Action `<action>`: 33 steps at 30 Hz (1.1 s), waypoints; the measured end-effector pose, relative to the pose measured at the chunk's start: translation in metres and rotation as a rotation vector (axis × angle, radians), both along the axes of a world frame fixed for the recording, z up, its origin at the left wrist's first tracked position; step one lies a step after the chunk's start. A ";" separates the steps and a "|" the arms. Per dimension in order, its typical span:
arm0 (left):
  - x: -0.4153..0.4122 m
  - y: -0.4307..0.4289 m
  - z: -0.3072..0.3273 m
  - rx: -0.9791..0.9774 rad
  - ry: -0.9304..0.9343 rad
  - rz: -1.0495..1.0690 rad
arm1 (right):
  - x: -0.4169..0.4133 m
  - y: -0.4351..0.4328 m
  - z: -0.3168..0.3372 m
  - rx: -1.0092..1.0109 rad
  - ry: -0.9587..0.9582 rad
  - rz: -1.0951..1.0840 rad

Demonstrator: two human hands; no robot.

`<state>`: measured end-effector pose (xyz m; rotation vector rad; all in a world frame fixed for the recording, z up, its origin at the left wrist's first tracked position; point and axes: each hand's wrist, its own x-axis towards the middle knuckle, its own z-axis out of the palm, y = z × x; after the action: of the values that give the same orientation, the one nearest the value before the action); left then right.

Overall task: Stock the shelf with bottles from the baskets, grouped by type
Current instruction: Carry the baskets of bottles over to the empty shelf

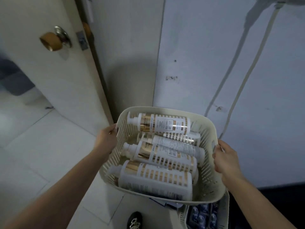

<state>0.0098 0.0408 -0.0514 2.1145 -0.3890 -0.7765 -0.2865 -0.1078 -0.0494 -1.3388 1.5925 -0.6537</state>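
Left grip [107, 138] and right grip [227, 161] curl round the basket [165, 108] rim; lower basket [223, 212] beneath half hidden, cut off.

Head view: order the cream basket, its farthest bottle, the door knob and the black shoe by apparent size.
1. cream basket
2. farthest bottle
3. door knob and black shoe: alike; the frame crops the shoe

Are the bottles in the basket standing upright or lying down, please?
Lying down: the bottles rest sideways in the basket, caps pointing left.
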 end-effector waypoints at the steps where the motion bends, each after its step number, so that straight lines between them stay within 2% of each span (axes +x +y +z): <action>1: -0.005 0.013 0.003 -0.011 -0.002 0.034 | -0.001 0.004 0.001 0.000 -0.003 0.027; 11: -0.072 0.169 0.012 -0.055 0.019 0.455 | 0.010 0.053 0.005 -0.026 0.025 0.443; 16: -0.121 0.254 0.019 -0.078 0.053 0.675 | 0.030 0.105 0.015 0.009 -0.010 0.691; 20: -0.164 0.320 0.024 -0.130 0.093 0.869 | 0.049 0.158 0.016 0.058 -0.035 0.881; 27: -0.237 0.444 0.024 -0.145 0.038 1.236 | 0.074 0.273 0.005 0.154 0.008 1.170; 33: -0.305 0.562 0.008 -0.119 0.020 1.436 | 0.078 0.392 0.002 0.158 0.017 1.370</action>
<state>-0.2952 0.6032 -0.0433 1.6692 0.9989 0.0975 -0.2088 0.2846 -0.0478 -1.8806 0.4211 0.3265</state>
